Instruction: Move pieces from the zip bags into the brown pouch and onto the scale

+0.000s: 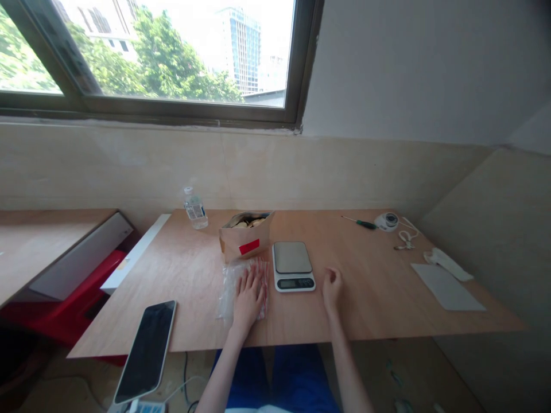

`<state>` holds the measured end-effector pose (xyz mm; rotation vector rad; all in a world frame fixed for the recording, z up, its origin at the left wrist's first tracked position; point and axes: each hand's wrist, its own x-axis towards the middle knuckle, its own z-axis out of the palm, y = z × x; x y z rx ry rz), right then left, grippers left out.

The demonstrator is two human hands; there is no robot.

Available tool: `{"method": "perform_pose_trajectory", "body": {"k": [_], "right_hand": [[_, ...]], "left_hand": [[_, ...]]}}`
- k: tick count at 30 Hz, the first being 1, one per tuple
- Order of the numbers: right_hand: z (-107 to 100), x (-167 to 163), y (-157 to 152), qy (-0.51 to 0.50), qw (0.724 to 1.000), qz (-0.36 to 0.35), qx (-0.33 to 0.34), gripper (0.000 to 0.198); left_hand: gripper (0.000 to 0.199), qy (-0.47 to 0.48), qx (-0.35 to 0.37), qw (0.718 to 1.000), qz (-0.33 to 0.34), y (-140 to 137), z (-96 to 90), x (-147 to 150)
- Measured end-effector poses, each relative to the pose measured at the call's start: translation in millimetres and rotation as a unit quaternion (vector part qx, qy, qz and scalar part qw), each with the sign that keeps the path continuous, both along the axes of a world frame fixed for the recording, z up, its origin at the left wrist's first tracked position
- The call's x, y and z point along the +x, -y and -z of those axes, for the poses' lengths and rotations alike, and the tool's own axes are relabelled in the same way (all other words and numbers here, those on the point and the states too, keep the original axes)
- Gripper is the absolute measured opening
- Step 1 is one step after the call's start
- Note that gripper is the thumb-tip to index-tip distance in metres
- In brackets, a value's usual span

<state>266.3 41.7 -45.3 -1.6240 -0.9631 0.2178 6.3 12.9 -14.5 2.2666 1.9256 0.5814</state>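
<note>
Clear plastic bags (229, 287), red-striped along R side, lie flat on tabletop (379, 304), btw. near edge & brown paper pouch (235, 249). L hand (248, 292) palm-down on them, fingers spread wide; pressing or just resting, can't tell from where I stand. Kitchen scale (293, 258) just beside bags, to R. R hand (333, 287) just past scale, narrow, loose fist; nothing seen in it.

Status: pouch mouth already open, tan pcs. showing inside (ID unclear). Bags look unfilled; no load on scale plate; display unreadable from here. Judged early stage: contents mostly still in pouch, prob.

Edges/room: both forearms cross near edge; phone or tablet (148, 350) juts past it at L. Tightest gap = bags/scale; pouch base about meets bags. Bottle (197, 212) behind, L of pouch, near wall (344, 172). More room R: white sheet (450, 287) well apart from R hand; screwdriver (365, 225), white dome camera (386, 222) & cable (407, 238) toward far R corner.
</note>
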Motion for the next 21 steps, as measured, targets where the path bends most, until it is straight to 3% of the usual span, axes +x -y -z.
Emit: {"method": "perform_pose_trajectory", "body": {"k": [10, 15, 18, 21], "right_hand": [[8, -1, -1, -0.032, 0.999, -0.018, 0.0, 0.025], [10, 0, -1, -0.032, 0.999, -0.02, 0.003, 0.026], [11, 1, -2, -0.028, 0.999, -0.023, 0.001, 0.025], [11, 1, -2, -0.024, 0.999, -0.026, -0.003, 0.024]], "left_hand": [[0.047, 0.01, -0.002, 1.0, 0.001, 0, 0.2, 0], [0.044, 0.068, 0.006, 0.998, 0.009, 1, -2.5, -1], [0.038, 0.147, 0.064, 0.987, 0.025, 8, -13.2, -3], [0.029, 0.231, 0.174, 0.957, 0.041, 15, -44.8, -3]]}}
